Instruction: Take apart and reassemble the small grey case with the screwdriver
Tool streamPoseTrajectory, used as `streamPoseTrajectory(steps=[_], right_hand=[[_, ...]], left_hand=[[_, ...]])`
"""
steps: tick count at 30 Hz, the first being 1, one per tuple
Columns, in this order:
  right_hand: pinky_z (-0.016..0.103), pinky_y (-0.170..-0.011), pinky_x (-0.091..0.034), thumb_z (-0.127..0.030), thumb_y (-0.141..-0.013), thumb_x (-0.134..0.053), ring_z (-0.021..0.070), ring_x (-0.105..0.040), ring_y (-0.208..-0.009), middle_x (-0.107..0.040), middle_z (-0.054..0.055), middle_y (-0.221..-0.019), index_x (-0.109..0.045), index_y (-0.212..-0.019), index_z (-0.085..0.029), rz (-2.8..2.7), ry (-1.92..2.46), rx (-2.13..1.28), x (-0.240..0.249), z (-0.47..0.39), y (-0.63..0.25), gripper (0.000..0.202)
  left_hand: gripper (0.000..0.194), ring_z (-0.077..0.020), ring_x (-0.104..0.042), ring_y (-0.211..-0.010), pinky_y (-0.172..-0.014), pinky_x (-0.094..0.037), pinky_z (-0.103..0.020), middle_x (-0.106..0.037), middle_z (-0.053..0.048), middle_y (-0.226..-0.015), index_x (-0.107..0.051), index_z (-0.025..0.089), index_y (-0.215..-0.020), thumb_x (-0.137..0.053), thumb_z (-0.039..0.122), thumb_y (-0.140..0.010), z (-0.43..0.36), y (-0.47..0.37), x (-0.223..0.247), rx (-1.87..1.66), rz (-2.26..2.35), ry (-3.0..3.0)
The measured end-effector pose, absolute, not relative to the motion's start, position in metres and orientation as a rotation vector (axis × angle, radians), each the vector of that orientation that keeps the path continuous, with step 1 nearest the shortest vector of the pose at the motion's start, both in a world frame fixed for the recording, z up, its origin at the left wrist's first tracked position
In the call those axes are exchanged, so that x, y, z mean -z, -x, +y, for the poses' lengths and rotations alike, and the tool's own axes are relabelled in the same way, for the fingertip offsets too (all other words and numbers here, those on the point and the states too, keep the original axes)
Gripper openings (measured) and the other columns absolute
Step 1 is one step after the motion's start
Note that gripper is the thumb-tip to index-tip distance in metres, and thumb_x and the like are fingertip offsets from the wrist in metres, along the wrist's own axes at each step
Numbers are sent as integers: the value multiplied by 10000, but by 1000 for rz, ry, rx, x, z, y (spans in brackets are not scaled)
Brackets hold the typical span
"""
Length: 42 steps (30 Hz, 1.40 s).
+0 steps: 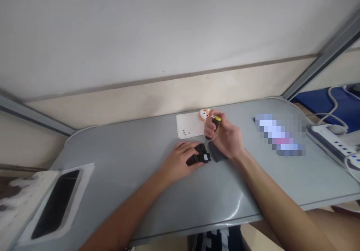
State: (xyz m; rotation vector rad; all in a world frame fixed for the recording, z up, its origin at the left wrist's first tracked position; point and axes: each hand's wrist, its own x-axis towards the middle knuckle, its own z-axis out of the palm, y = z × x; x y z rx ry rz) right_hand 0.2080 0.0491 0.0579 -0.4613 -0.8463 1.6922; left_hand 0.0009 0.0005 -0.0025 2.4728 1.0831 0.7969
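Note:
My left hand (pixel 184 160) is closed around a small black device (pixel 198 158) with a white label, pressing it to the grey tabletop. A yellow-and-black screwdriver (pixel 216 122) is gripped in my right hand (pixel 226 133). Its thin shaft slants down and left, the tip meeting or hovering just over the device; I cannot tell which. A dark flat piece (pixel 218 152) lies under my right wrist, partly hidden. Behind my hands, a white sheet of paper (pixel 191 121) carries several tiny dark screws (pixel 184 132).
An orange-and-white animal-face item (pixel 204 114) sits on the paper's right edge. To the right are a pixelated object (pixel 278 136) and a white power strip (pixel 332 142) with cables. A black-topped item (pixel 57 202) lies at the left. A wall (pixel 157 97) borders the table's back.

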Motion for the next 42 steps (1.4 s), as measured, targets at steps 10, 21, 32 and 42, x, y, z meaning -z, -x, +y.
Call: streamPoseTrajectory(steps=[10,21,32,42], right_hand=[[322,-664,-428,-554,-953,-649,171,-456,-685,-462,6,-758,-567,-847,-250,-952,521,-1643,-61,48,-208,332],[339,-694,-443,-490,-941,-681,187,-511,-729,-550,24,-836,-570,-926,-260,-1007,515,-1609,-57,45,-206,256],[301,-670,-408,-476,-975,-668,155,-483,-684,-515,-7,-798,-570,-966,-281,-1010,466,-1582,-55,42,-202,219],[261,-603,-338,-523,-1010,-604,118,-402,-614,-461,-29,-759,-537,-1004,-277,-895,402,-1648,-53,43,-195,255]], left_hand=[[181,-245,-677,-1267,-1145,-460,-479,-700,-89,-1389,-698,234,-1035,-738,393,-957,0,-1,2,-746,1098,-2475],[230,-256,-664,-1284,-1168,-440,-494,-692,-83,-1403,-686,249,-1135,-733,376,-950,-1,-2,1,-691,1131,-2489],[212,-254,-673,-1255,-1133,-460,-479,-706,-84,-1380,-705,235,-1069,-716,422,-969,0,-1,1,-760,1111,-2542],[217,-255,-679,-1242,-1129,-463,-479,-708,-91,-1379,-699,228,-1060,-726,420,-962,0,-2,4,-766,1118,-2558]])
